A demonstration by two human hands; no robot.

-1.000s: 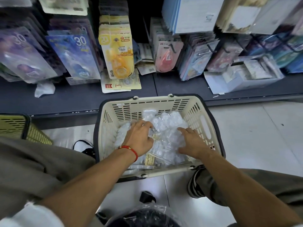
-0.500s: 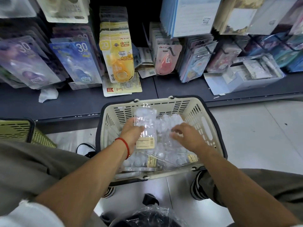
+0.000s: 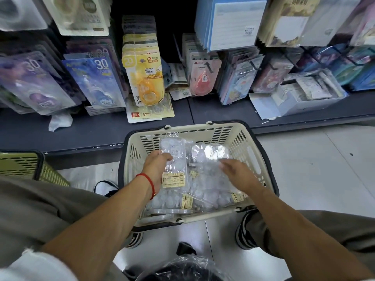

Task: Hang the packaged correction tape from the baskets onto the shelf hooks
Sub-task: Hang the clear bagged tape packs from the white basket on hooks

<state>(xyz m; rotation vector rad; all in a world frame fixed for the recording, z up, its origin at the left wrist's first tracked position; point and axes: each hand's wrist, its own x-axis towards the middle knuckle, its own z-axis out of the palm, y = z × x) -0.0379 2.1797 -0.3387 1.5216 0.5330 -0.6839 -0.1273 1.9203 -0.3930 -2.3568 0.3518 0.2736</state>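
A cream basket (image 3: pixel 239 138) on the floor holds several clear packs of correction tape (image 3: pixel 205 191) with yellow labels. My left hand (image 3: pixel 156 165), a red cord at its wrist, grips one clear pack (image 3: pixel 174 159) and holds it upright over the basket's left half. My right hand (image 3: pixel 237 173) grips a second clear pack (image 3: pixel 209 153) lifted off the pile. Shelf hooks above carry hanging packs: purple and blue ones at the left, a yellow row (image 3: pixel 144 78) in the middle, a pink one (image 3: pixel 203 78) right of it.
A green basket (image 3: pixel 24 165) stands at the left edge. The dark shelf ledge (image 3: pixel 91 130) runs behind the cream basket, with loose yellow packs and a white box (image 3: pixel 304 98) of goods on it. My shoes flank the basket on the tiled floor.
My left hand has raised one pack out of the pile and stood it upright. My right hand has lifted a second pack toward the basket's far side.
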